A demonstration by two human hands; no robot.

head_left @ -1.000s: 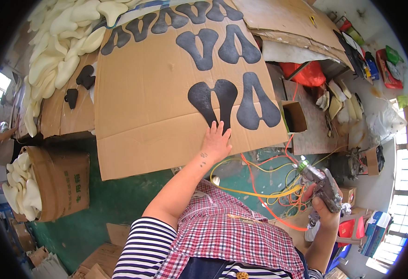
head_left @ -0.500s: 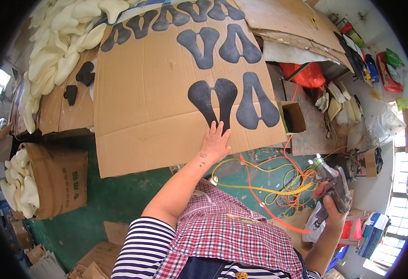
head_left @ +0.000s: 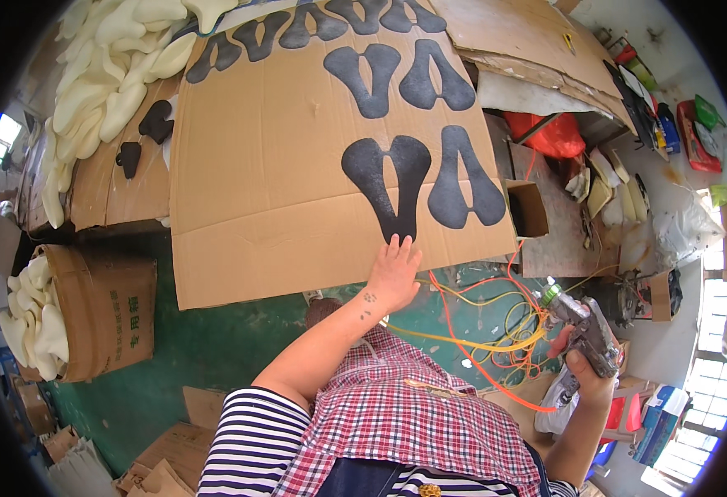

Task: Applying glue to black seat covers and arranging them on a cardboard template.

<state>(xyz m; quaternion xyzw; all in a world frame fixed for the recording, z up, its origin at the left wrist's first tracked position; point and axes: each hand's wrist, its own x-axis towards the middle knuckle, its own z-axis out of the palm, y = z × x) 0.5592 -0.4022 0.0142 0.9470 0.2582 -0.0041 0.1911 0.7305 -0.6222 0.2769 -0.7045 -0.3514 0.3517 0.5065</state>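
Note:
My left hand (head_left: 395,276) reaches to the near edge of a cardboard sheet (head_left: 256,174), fingers stretched out. Its fingertips touch the narrow near end of a black V-shaped pad (head_left: 413,166) with two rounded lobes. To the right of that pad lies a similar one (head_left: 464,186) turned the other way, apart from my hand. At the lower right, away from the sheet, my right hand (head_left: 589,369) is closed around the grip of a dark spray gun (head_left: 587,331) with a green-and-clear fitting. A yellow-orange hose (head_left: 496,338) runs near the gun.
Several more black pads (head_left: 363,79) lie toward the far edge. Cream foam pieces (head_left: 127,74) are heaped at far left, others in a cardboard box (head_left: 111,315). Coiled hoses (head_left: 512,327) cover the green floor (head_left: 189,331). A small open box (head_left: 529,207) adjoins the sheet's right side.
My left hand has slid back toward me, from over the pad's narrow end to its tip. The spray gun has shifted slightly left, still in my right hand.

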